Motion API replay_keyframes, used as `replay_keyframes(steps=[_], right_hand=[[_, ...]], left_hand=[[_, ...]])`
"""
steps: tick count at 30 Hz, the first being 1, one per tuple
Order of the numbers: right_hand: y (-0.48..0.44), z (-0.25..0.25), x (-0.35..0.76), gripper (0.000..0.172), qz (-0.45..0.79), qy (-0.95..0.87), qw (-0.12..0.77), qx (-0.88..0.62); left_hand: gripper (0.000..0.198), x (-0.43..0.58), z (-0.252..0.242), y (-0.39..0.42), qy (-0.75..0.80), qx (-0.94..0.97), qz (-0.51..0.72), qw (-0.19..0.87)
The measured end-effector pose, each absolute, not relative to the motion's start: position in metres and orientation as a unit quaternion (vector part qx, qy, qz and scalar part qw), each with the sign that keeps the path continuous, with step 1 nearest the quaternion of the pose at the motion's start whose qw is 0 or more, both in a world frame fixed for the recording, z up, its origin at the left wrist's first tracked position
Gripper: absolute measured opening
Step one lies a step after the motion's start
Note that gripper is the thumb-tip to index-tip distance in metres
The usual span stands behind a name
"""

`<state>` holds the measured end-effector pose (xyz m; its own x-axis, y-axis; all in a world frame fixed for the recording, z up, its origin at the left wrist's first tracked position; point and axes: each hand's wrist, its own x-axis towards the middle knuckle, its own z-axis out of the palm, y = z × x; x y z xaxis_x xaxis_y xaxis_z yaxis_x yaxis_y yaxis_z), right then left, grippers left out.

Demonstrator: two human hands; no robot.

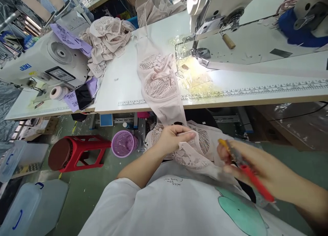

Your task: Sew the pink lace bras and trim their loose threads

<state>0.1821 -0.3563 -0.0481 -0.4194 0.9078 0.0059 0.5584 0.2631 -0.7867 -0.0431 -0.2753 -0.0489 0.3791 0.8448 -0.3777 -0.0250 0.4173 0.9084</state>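
Note:
A pale pink lace bra (pixel 194 157) lies gathered over my lap. My left hand (pixel 175 137) is closed, pinching its fabric edge between thumb and fingers. My right hand (pixel 238 160) is closed around thread snips (pixel 256 183) with red and yellow parts, smeared by motion. The right fingertips are close to the bra's right side; whether they also grip the cloth, I cannot tell. Another pale pink lace bra (pixel 160 82) lies on the table and hangs over its front edge towards my left hand.
The white sewing table (pixel 123 89) carries a ruler strip along its front edge. A sewing machine (pixel 202 24) stands ahead, a second one (pixel 56 58) at left. Fabric pieces (pixel 107 37) are heaped between them. A red stool (pixel 84 152) and purple basket (pixel 124 143) stand on the floor.

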Motion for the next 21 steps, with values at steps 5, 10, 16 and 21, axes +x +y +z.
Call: replay_keyframes(steps=[5, 10, 16, 21], right_hand=[[-0.337, -0.064, 0.213, 0.044, 0.406, -0.742, 0.147, -0.513], [-0.335, -0.060, 0.205, 0.044, 0.398, -0.756, 0.070, -0.514], [-0.335, -0.051, 0.196, 0.047, 0.371, -0.748, 0.054, -0.547], [-0.336, -0.058, 0.198, 0.049, 0.357, -0.751, 0.047, -0.553]], left_hand=[[0.046, -0.042, -0.042, -0.275, 0.443, 0.460, 0.291, 0.712], [0.047, -0.040, -0.038, -0.274, 0.451, 0.469, 0.257, 0.715], [0.041, -0.040, -0.034, -0.271, 0.471, 0.477, 0.248, 0.700], [0.039, -0.041, -0.034, -0.269, 0.472, 0.477, 0.235, 0.704]])
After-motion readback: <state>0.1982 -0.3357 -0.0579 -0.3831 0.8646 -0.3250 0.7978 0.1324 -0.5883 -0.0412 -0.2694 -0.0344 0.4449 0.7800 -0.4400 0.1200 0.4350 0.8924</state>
